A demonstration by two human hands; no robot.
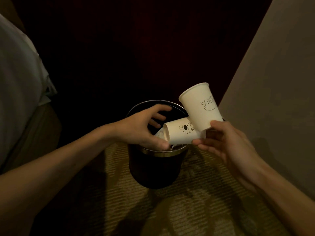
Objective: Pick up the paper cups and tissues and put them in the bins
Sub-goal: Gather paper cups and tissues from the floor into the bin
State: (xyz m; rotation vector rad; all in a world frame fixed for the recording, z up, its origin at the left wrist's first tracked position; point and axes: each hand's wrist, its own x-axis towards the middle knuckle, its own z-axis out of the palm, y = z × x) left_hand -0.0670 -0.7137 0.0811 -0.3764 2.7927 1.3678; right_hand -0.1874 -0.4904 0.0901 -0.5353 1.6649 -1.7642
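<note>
Head view shows two paper cups and one round dark bin [160, 153] with a shiny rim. No words can be read on the cups, only little drawings. The top cup [201, 106] has a smiling face with round eyes. The low cup [180, 133] has a small animal face.

Both cups are over the bin, on its right side. The top cup is tilted with its open end up and away. The low cup lies on its side with its open end to the left, above the bin's mouth. The right hand [228, 145] pinches both cups at their bottoms, thumb on the top cup and fingers on the low cup.

The left hand [141, 128] is over the bin with its fingers spread wide and holds nothing. Its thumb is just beside the low cup's open end; I cannot tell if they touch.

One white tissue [159, 133] peeks out inside the bin, under the left hand.

The bin stands on a striped carpet [187, 201]. A white sheet [20, 82] is far left of the bin.
</note>
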